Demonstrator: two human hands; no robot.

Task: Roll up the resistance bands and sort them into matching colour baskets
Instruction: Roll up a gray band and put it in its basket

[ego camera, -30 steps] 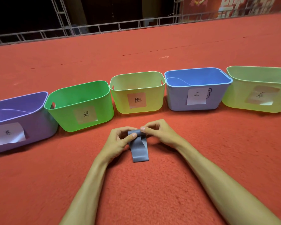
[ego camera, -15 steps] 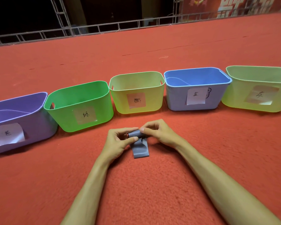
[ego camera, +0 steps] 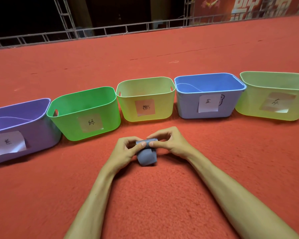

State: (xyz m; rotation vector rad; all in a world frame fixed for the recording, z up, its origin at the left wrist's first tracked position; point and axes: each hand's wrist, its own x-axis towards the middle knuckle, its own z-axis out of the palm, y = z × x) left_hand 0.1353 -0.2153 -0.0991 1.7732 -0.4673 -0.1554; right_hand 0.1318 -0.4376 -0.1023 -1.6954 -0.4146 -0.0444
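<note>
Bare carpet (ego camera: 162,195) before a near-gapless row of five baskets (ego camera: 162,107), railing (ego camera: 114,31) far behind.

on the red carpet (ego camera: 162,195) five rectangular plastic baskets stand in a row, left to right the purple basket (ego camera: 41,135), bright green basket (ego camera: 67,128), yellow basket (ego camera: 162,109), blue basket (ego camera: 188,107) and pale green basket (ego camera: 248,106), with the grey-blue rubber band (ego camera: 146,157) in front of the yellow one, between the left hand (ego camera: 123,150) and right hand (ego camera: 173,144).

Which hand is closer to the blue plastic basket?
Right. The right hand is in front of the blue plastic basket, slightly left; the left hand is farther left.
</note>
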